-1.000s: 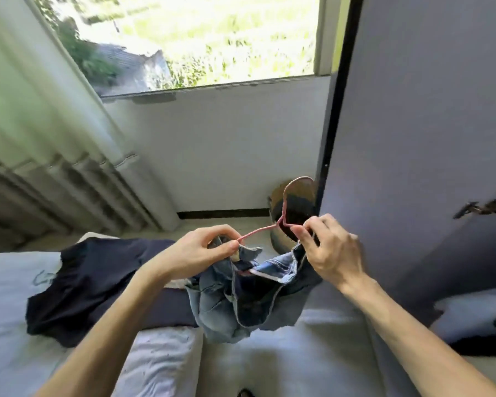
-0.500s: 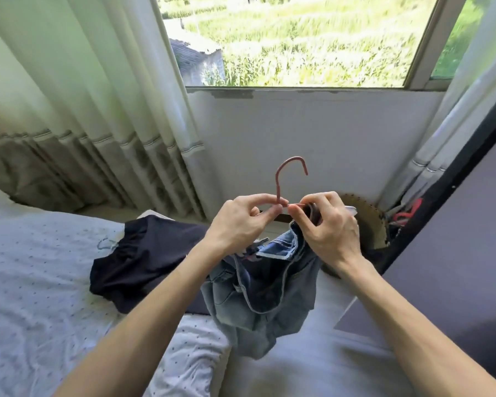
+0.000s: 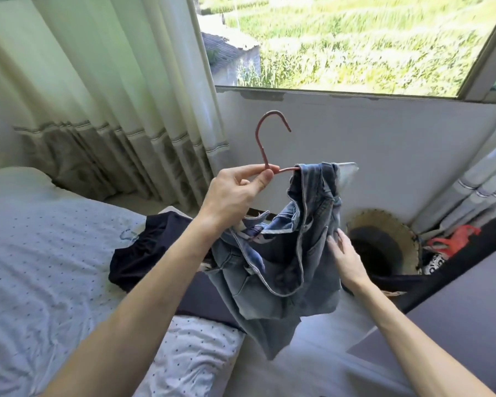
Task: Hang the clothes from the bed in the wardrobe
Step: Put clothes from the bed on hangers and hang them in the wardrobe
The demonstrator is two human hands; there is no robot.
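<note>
A pink wire hanger [image 3: 260, 136] stands hook-up in front of the wall under the window. My left hand [image 3: 236, 193] pinches it at the base of the hook. A blue denim garment [image 3: 292, 253] hangs bunched over the hanger's right arm and droops down over the bed's edge. My right hand [image 3: 345, 253] lies with straight fingers against the denim's right side, lower down. A dark navy garment [image 3: 152, 247] lies crumpled on the bed [image 3: 49, 253] behind my left forearm.
Cream curtains [image 3: 121, 110] hang at the left of the window [image 3: 355, 41]. A straw hat [image 3: 384, 245] and a red bag [image 3: 453, 242] sit in the corner at the right. A grey wardrobe door [image 3: 455, 316] fills the lower right.
My right hand let go of the hanger and dropped to the side of the denim. My left hand lifted the hanger higher. The view swung left, away from the wardrobe door.
</note>
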